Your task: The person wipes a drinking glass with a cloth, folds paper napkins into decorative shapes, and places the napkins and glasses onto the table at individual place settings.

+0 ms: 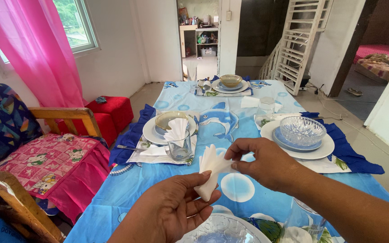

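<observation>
I've got the folded white napkin (211, 171) right in the middle of my view, held up over the blue table (230, 189) between both hands, its pleats fanning out at the top. My left hand (172, 209) sits below it, palm turned up, thumb and fingertips pinched on the napkin's lower end. My right hand (266, 164) comes in from the right, thumb and forefinger closed on the fanned upper edge, the other fingers curled. Just beneath the hands, at the near edge, I see the rim of a clear glass bowl (221, 229), and beside it to the right an empty drinking glass (301, 222), partly behind my right forearm. Further out on the left, another place setting: a white plate (151, 132) carrying a tan bowl (169, 119), with a glass tumbler (179, 146) in front that holds a fanned white napkin of its own, and a knife (129, 147) lying just left of it. On the right, a cut-glass bowl (302, 130) rests on a blue saucer on a white plate, with a small upturned glass (266, 108) near it. At the far end of the table sits a third setting with a brown bowl (231, 80). The cloth is blue with a shark print (217, 118). Off to the left, a wooden armchair (64, 114) with a pink cushion, and a pink curtain (32, 49) at the window.
</observation>
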